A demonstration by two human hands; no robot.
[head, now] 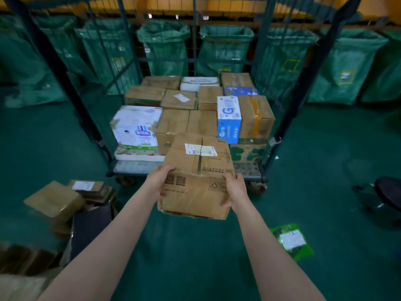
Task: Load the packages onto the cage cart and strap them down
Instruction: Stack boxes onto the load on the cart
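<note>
I hold a worn brown cardboard box (196, 177) with a white shipping label in both hands, in the air just in front of the cage cart (138, 166). My left hand (159, 181) grips its left side and my right hand (234, 189) grips its right side. The cart's blue metal frame stands open toward me. Its deck carries several packages: brown cartons (186, 122), a white pack (136, 124) at the front left and a blue and white box (229, 119) at the right. No strap is visible.
More cardboard parcels (54, 198) lie piled on the green floor at my left, beside a dark box (91, 229). A green pouch (291, 240) lies on the floor at the right. Green sacks (223, 51) hang behind the cart. A dark stool (388, 192) stands at the right edge.
</note>
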